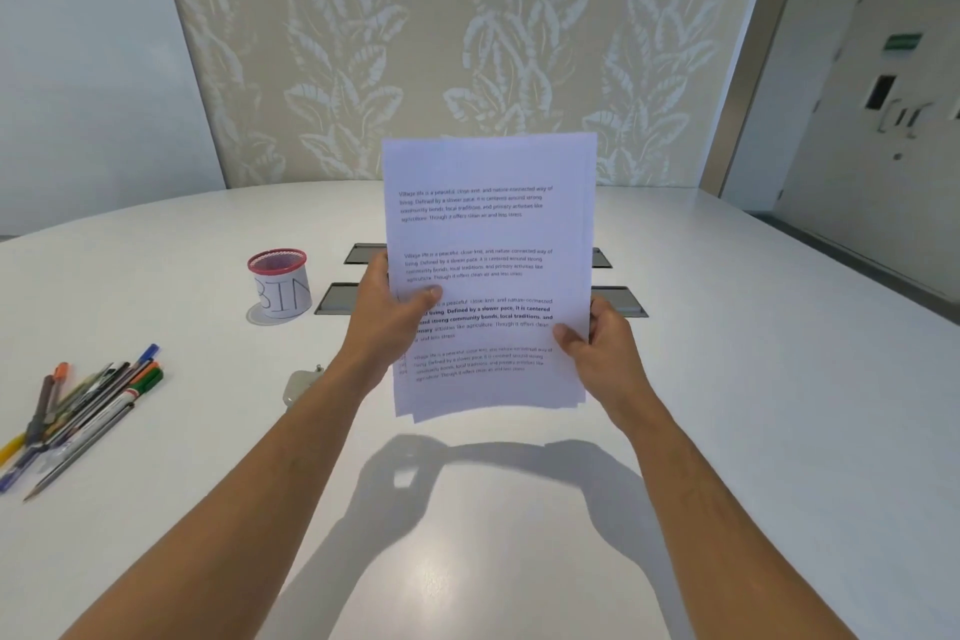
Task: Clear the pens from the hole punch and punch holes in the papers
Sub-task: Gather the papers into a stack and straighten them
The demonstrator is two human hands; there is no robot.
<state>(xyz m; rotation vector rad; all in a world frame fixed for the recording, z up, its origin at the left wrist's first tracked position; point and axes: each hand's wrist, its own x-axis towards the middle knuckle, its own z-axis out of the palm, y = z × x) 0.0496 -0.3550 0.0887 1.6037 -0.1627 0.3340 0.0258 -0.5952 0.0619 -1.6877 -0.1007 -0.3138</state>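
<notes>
Left hand: left hand [388, 309] grips the left edge of the papers [488, 276], thumb pressed flat on the printed front, fingers hidden behind the sheets.
Right hand: right hand [597, 343] pinches the right edge lower down, thumb on the front, fingers curled behind.
Papers: a small stack of printed sheets held upright above the bench [727, 379], text facing the camera; lower edges uneven, sheets not squared; clear of the surface, shadow cast on the bench nearer the camera.
Hole punch: a small pale object [297, 387] lies on the bench just left of the left forearm, partly hidden by it; too little shows to say more.
Pens: pens [83, 416] lie loose in a heap at the left edge of the bench, well apart from the papers; a pencil among them.
Cup: red-rimmed mesh cup [280, 287], paper wrap lettered "BIN", stands far left of the papers.
Cable hatches: two grey hatches [337, 299] set in the bench, mostly screened by the papers.
Bench: white, glossy, curved far edge.
Room: leaf-patterned wall panel [467, 42] behind; pale door [883, 120] at far right.
</notes>
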